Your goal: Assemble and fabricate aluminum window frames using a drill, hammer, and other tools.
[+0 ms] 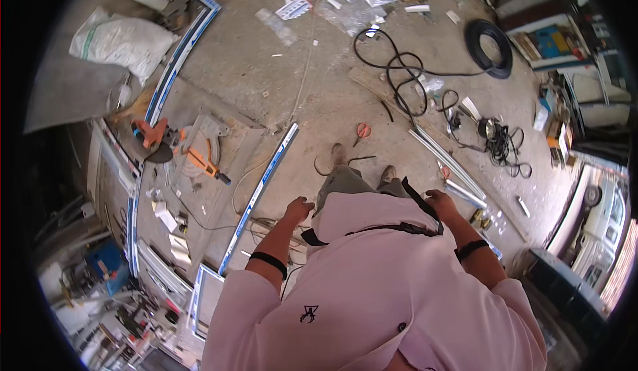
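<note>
My left hand (300, 209) hangs beside my left hip, its fingers loosely curled with nothing visible in them. Left of it, a long blue-and-white taped profile bar (259, 183) slants across the floor. At my right hip is my right hand (441, 202), close to a dark strap (419, 200); its fingers are partly hidden, and I see no object in it. Orange-handled scissors (363, 130) lie beyond my shoes. Several pale metal strips (450, 163) rest on the ground to the right, with another red-handled tool (444, 170) beside them.
An orange miter saw (199, 155) stands at left, near a long taped frame (174, 72) and a white sack (123, 42). A black hose (401, 72) loops ahead, beside a black coil (488, 48). Tangled cables (506, 146) lie right. Plastic scraps (342, 15) litter the far floor.
</note>
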A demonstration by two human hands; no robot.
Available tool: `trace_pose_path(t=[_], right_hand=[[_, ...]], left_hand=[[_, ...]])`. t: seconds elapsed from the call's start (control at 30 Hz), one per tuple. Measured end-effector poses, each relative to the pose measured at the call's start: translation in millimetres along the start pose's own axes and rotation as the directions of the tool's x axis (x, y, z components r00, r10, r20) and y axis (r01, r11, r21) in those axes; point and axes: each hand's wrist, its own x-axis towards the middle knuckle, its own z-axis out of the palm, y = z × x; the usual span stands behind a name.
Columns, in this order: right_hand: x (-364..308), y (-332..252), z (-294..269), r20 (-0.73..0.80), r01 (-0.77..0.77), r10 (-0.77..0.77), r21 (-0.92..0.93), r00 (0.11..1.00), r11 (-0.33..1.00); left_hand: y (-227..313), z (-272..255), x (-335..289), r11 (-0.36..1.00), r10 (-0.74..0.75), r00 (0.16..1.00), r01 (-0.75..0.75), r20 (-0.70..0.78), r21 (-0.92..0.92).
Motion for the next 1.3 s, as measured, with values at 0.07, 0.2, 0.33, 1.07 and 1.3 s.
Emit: trace_pose_path(t=[0.07, 0.2, 0.33, 1.07, 1.3], right_hand=[[-21, -27, -3, -0.037, -0.155, 0.158, 0.075, 0.987, 0.985], [-52, -3, 29, -0.092, -0.223, 0.248, 0.222, 0.964, 0.949], [-87, 9, 58, -0.078, -0.366, 0.423, 0.377, 0.903, 0.851], [-202, 191, 218, -0.004, -0.317, 0.833, 0.924, 0.553, 0.215], [-200, 182, 255, 0.115, -0.227, 0.873, 0.974, 0.473, -0.006]], left_hand=[[-25, -10, 8, 0.996, -0.081, 0.996, 0.083, 0.043, -0.040], [4, -83, 28, 0.988, -0.131, 0.982, 0.141, 0.139, -0.065], [9, -126, 67, 0.982, -0.180, 0.978, 0.185, 0.102, -0.038], [392, -66, 158, 0.745, 0.390, 0.782, -0.578, 0.486, 0.333], [476, -53, 190, 0.766, 0.216, 0.848, -0.455, 0.484, 0.454]])
